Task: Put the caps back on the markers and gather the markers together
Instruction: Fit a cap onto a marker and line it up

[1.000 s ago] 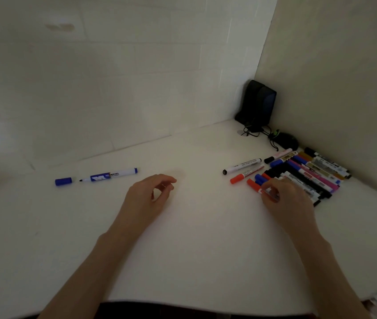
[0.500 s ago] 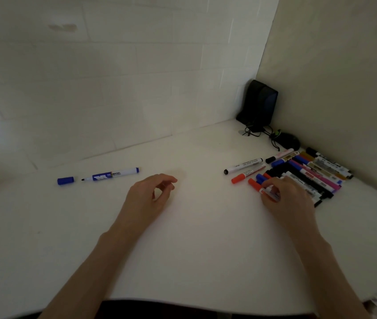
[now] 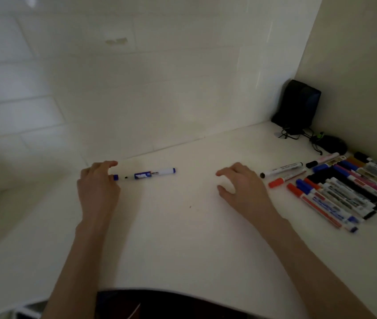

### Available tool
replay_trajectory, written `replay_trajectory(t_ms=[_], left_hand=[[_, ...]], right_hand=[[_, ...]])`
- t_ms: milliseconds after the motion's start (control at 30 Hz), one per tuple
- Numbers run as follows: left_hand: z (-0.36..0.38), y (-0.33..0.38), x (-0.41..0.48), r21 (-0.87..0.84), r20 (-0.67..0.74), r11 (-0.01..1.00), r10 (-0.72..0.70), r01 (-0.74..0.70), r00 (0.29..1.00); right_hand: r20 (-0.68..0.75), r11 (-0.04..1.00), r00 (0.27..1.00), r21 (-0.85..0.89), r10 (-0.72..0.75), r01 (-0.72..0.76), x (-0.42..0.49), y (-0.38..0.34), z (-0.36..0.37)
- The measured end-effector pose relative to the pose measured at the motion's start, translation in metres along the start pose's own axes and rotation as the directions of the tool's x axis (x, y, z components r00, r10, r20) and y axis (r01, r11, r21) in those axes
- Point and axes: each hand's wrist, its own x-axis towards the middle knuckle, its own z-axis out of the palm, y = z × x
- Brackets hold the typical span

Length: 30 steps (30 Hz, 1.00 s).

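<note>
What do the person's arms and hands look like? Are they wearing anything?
Both arms are bare up to the bottom edge of the picture: no sleeves show. The left hand and right hand wear no gloves, and I see no rings, watch or bracelet. The picture is dim, so tiny things could be missed.

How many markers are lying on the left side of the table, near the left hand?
1. The blue marker lies just right of the left hand, its blue cap off, at the fingertips. The hand may hide something small.
</note>
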Motion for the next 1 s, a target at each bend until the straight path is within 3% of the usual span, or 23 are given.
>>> replay_trajectory(t_ms=[133, 300, 467, 633, 1000], left_hand=[[0.001, -0.032, 0.001, 0.124, 0.136, 0.991, -0.056, 0.039, 0.989], [0.005, -0.033, 0.000, -0.022, 0.084, 0.998, -0.054, 0.056, 0.995], [-0.005, -0.021, -0.009, -0.294, 0.096, 0.942, -0.137, 0.160, 0.986], [-0.012, 0.007, -0.014, -0.569, 0.195, 0.816, 0.012, 0.103, 0.981], [0.008, 0.104, -0.048, -0.705, 0.311, 0.708, 0.260, 0.038, 0.914]], right_hand=[[0.083, 0.980, 0.982, 0.117, -0.171, 0.161, 0.040, -0.055, 0.048], [0.094, 0.952, 0.952, 0.126, -0.293, 0.280, 0.068, -0.103, 0.100], [0.017, 0.967, 0.974, 0.118, -0.227, 0.224, 0.073, -0.114, 0.110], [-0.032, 0.972, 0.992, 0.199, -0.124, 0.128, 0.054, -0.097, 0.079], [-0.077, 0.994, 0.995, 0.091, -0.056, 0.063, -0.017, 0.008, -0.017]])
